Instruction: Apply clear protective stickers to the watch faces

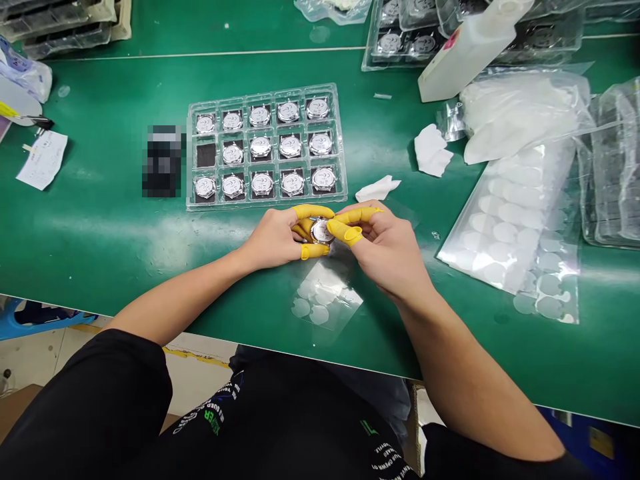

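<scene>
The left hand (270, 237) and the right hand (385, 250) are close together above the green bench (100, 200), and both are closed on one round watch case (321, 231). The watch case is between the two hands, pinched at its edges by the fingers, so its shiny face shows only partly. Yellow finger cots (314, 212) cover several fingers of both hands. Just below the hands, a small clear sheet of round stickers (320, 303) lies on the bench. A larger sheet of round stickers (505, 227) lies to the right, near a crumpled plastic bag (520, 117) and a white tissue (433, 150). Another white tissue (377, 190) is just beyond the right hand. Ahead of the hands, a clear plastic tray (265, 202) carries fourteen more watch cases in three rows. Left of the tray is a black object (163, 160), so blurred that I cannot tell what it is. A white plastic bottle (470, 50) lies tilted at the far right.
</scene>
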The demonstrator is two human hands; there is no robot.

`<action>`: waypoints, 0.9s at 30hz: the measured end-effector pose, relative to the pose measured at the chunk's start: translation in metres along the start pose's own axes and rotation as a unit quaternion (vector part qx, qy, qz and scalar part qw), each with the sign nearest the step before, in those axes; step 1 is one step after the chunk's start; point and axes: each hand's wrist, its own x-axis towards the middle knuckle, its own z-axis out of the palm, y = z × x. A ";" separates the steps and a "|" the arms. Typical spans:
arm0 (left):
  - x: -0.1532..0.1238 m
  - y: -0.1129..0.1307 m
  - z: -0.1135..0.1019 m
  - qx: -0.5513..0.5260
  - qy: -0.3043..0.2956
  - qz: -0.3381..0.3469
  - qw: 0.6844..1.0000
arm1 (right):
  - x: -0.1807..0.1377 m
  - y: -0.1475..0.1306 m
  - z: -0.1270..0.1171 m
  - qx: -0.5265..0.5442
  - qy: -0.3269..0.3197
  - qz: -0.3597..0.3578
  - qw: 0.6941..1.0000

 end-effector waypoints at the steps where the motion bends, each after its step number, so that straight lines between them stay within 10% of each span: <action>1: 0.000 0.000 0.000 -0.001 0.000 -0.001 1.000 | 0.000 0.000 0.000 -0.002 0.001 0.000 1.000; 19: -0.001 0.001 0.000 -0.007 0.000 -0.009 1.000 | 0.000 -0.002 0.002 -0.021 0.001 0.011 1.000; 27: 0.000 0.004 -0.001 0.026 0.007 -0.015 1.000 | 0.022 0.000 -0.038 0.031 0.212 -0.021 0.976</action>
